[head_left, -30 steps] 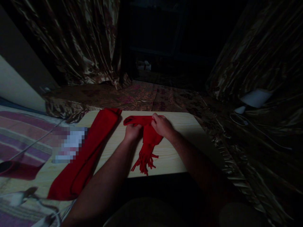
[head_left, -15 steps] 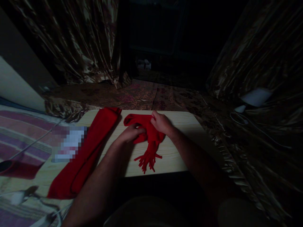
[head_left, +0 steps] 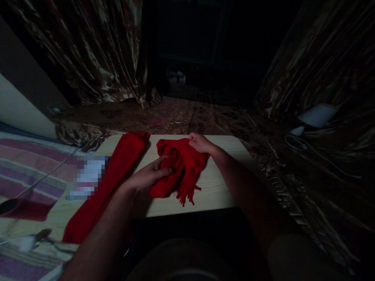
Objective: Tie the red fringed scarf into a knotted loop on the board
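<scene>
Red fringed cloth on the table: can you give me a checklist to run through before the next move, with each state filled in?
1. Right hand has a grip on the far edge of the fringed cloth: ok.
2. Left hand touches the cloth's left part: ok.
3. Left hand's hold is firm: cannot tell.
4. Cloth lies flat and smooth: not ok, it is bunched.
5. Fringe clear of both hands: ok.
6. Folded red cloth apart from the fringed one: ok, table shows between them.

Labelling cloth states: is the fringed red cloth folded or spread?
Bunched, neither neatly folded nor spread flat: the fringed cloth shows uneven folds, right hand pinching its far edge, left hand at its left side.
</scene>
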A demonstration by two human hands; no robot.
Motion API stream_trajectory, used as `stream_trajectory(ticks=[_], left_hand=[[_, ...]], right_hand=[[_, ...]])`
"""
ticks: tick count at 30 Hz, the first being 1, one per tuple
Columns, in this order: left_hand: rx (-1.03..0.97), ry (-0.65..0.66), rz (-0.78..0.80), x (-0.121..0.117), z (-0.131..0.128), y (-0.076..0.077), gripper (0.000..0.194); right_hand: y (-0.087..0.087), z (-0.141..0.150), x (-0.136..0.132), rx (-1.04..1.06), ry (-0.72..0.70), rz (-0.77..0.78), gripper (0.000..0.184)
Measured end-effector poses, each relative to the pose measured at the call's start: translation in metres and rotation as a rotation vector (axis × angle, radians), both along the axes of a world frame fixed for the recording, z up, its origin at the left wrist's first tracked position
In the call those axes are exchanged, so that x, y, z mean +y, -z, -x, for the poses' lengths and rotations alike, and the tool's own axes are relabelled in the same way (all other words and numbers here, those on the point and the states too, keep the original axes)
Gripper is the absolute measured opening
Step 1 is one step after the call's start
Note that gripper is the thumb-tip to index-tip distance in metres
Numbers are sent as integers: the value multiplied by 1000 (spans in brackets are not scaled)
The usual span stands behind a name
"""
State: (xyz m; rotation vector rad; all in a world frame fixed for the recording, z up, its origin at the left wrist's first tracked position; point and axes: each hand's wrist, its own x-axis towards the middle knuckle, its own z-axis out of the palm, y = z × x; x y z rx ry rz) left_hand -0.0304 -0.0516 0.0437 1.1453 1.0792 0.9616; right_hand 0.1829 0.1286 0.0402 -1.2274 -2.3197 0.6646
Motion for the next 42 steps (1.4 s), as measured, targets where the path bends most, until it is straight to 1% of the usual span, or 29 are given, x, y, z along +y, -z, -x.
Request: stream_trajectory(ticks=[2,4,5,6,7,8,9,11,12,13,14,15,17,19,22,25,27,29,30,32,34,36,38,39,42], left_hand=[[154,133,-61,-11,3,-9,65],[333,280,-115,-17,6,-13,56],[412,311,-142,-17,8,-12,50],[485,299,-170,-16,10,-10,45],[561,244,-195,-12,11,-6,40],[638,138,-224,-5,13,0,36],[718,6,-252,3,15,6,34],[892,-262,-336,26,19,20,41],[934,-314,-402,39,20,26,49],[960,-300,-470,52,21,32,56],[971,-239,-513,65,21,37,60],[982,-161,-508,77,21,42,62],[1044,-16,-420,98,17,50,63],[1156,38,-356,114,11,59,67],[1259,58,-367,134,3,70,69],[1270,25,-423,149,-4,78,68],[1267,-42,-461,155,-7,80,67],[1255,-126,-528,154,-9,79,64],[1242,-159,-573,152,-10,78,62],[1188,-178,-672,144,-11,73,58],[1093,-102,-750,136,-14,67,56],[991,32,-794,129,-20,62,56],[915,155,-814,124,-26,58,57],[884,194,-818,122,-30,57,57],[793,245,-820,121,-36,58,56]], right_hand=[[0,0,2,-24,-10,44,4],[1,2,2,-63,-18,70,3],[3,3,1,-84,-27,69,3],[5,5,0,-102,-39,57,2],[7,7,-1,-115,-50,38,2],[9,9,-3,-121,-59,18,3],[11,11,-5,-123,-65,5,3],[15,14,-10,-124,-82,2,4],[17,16,-13,-132,-88,6,4],[18,16,-16,-147,-95,8,4],[19,16,-18,-166,-98,5,4],[20,16,-20,-192,-93,-1,4],[20,14,-23,-250,-69,-22,4],[21,11,-23,-310,-45,-54,6],[24,5,-16,-396,12,-112,10],[29,1,-4,-419,83,-157,14],[29,-3,5,-396,85,-168,15],[26,-10,15,-330,107,-166,21],[23,-15,20,-291,153,-173,26],[17,-29,31,-232,336,-195,34],[14,-45,41,-256,537,-160,35],[15,-60,51,-321,638,-17,38],[20,-70,60,-330,654,131,41],[24,-73,63,-301,650,173,40],[32,-76,70,-167,626,196,26]])
